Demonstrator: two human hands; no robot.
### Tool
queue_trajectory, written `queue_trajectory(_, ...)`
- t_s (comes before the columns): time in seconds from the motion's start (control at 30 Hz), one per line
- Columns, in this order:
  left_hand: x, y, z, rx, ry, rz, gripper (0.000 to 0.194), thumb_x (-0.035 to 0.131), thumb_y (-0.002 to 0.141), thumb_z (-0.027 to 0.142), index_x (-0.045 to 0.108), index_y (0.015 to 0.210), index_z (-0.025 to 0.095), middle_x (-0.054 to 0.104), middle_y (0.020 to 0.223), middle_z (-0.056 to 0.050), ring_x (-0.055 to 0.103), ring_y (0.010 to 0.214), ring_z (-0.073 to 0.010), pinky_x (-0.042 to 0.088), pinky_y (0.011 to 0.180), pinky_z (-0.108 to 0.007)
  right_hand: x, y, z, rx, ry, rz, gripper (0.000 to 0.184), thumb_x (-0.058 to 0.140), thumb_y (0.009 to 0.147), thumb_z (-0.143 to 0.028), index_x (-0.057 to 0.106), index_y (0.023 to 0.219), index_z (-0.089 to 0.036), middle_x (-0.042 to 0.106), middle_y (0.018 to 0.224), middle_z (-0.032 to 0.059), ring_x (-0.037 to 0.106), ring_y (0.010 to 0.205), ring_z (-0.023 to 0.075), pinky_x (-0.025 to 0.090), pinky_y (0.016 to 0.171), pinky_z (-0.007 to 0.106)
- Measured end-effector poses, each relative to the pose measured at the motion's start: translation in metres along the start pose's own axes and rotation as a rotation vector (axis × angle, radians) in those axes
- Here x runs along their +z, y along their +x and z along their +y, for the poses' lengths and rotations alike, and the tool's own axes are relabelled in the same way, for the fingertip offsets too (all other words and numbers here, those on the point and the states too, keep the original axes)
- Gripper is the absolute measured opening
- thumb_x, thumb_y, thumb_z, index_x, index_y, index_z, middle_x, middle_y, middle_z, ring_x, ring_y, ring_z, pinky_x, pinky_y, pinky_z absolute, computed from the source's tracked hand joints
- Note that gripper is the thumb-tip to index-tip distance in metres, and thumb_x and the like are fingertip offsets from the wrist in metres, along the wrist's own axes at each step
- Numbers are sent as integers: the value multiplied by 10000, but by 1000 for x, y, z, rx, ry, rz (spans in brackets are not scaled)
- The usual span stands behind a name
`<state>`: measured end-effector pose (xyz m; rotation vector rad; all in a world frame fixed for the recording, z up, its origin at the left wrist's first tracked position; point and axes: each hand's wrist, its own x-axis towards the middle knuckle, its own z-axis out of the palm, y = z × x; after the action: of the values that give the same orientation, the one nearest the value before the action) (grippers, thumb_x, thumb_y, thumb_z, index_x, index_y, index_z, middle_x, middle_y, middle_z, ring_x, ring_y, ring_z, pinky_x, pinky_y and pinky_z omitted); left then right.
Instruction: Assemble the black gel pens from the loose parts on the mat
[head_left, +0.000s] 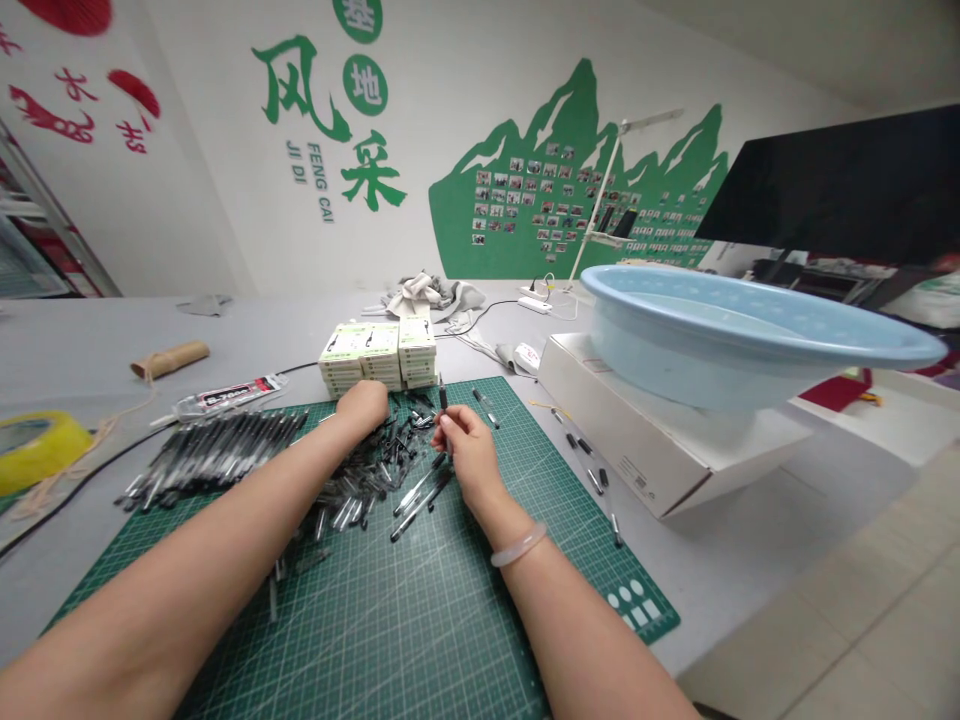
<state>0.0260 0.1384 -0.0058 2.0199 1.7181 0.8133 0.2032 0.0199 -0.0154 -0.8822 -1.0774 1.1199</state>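
Observation:
My right hand (pixel 466 448), with a pale bangle on the wrist, pinches a black-tipped pen (pixel 443 398) that points upward above the green cutting mat (pixel 480 620). My left hand (pixel 364 405) reaches over the far part of the mat, just in front of the stacked small boxes (pixel 361 345); its fingers are hidden behind the hand. Between and below my hands lies a loose heap of clear and black pen parts (pixel 367 480). A few pens (pixel 420 505) rest beside it. To the left, many pens (pixel 217 452) lie side by side in a row.
A blue basin (pixel 675 360) stands on a white box (pixel 660 445) at right, with loose pens (pixel 592 470) along its near side. Yellow tape (pixel 41 450), a cardboard tube (pixel 171 358) and a plastic packet (pixel 229 396) lie left. Crumpled cloth (pixel 431 297) sits behind the boxes.

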Motion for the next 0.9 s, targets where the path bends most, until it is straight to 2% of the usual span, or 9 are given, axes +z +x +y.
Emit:
queue_trajectory(0.13, -3, -4, 9, -53, 40, 44, 168, 683, 462, 159, 530, 402, 192, 659, 600, -166, 636, 879, -372, 446, 773, -387, 1, -1, 0, 15, -37, -24, 124, 547, 763, -331, 545, 772, -208, 535, 607, -31, 536, 571, 137, 423, 547, 256)
queue_trajectory(0.27, -23, -22, 19, -38, -47, 67, 143, 673, 569, 274, 584, 491, 193, 620, 528, -81, 640, 686, -265, 470, 660, -324, 4, -3, 2, 23, -109, -88, 100, 534, 767, -308, 558, 780, -212, 549, 617, -27, 514, 539, 132, 384, 508, 250)
queue_trajectory(0.33, -36, -38, 22, -51, -280, 46, 169, 650, 650, 347, 630, 627, 181, 639, 587, -59, 613, 591, -196, 479, 591, -294, 6, -4, 4, 2, -141, -116, 86, 530, 771, -290, 565, 781, -213, 553, 621, -25, 497, 527, 130, 382, 514, 255)
queue_trajectory(0.37, -41, -48, 23, -77, -506, 20, 189, 668, 659, 353, 639, 696, 170, 655, 641, -58, 604, 578, -168, 486, 574, -279, 7, -5, 5, -8, -159, -128, 80, 529, 775, -283, 569, 779, -214, 551, 618, -25, 490, 523, 130, 384, 519, 257)
queue_trajectory(0.43, -49, -66, 25, -144, -907, -34, 239, 734, 632, 313, 630, 781, 156, 670, 725, -55, 604, 595, -126, 501, 578, -243, 10, -8, 7, -20, -203, -153, 76, 524, 784, -271, 577, 777, -218, 548, 612, -25, 483, 521, 133, 386, 523, 260)
queue_trajectory(0.5, -53, -82, 27, -204, -1112, -55, 278, 779, 605, 252, 621, 813, 157, 676, 762, -49, 617, 632, -109, 510, 590, -212, 13, -11, 7, -33, -256, -182, 79, 517, 794, -258, 586, 779, -223, 550, 613, -27, 482, 525, 135, 386, 530, 261)
queue_trajectory(0.63, -52, -97, 28, -232, -1181, -27, 266, 779, 640, 236, 625, 850, 180, 693, 864, -50, 639, 722, -118, 510, 565, -177, 16, -16, 6, -72, -350, -219, 97, 506, 805, -231, 600, 785, -227, 560, 626, -28, 490, 548, 139, 389, 557, 263)
queue_trajectory(0.9, -45, -99, 27, -168, -1151, -86, 259, 776, 656, 279, 648, 858, 180, 661, 905, -40, 614, 816, -135, 511, 593, -185, 16, -17, 8, -94, -419, -221, 105, 503, 811, -215, 607, 794, -214, 565, 641, -31, 504, 586, 135, 389, 588, 253)
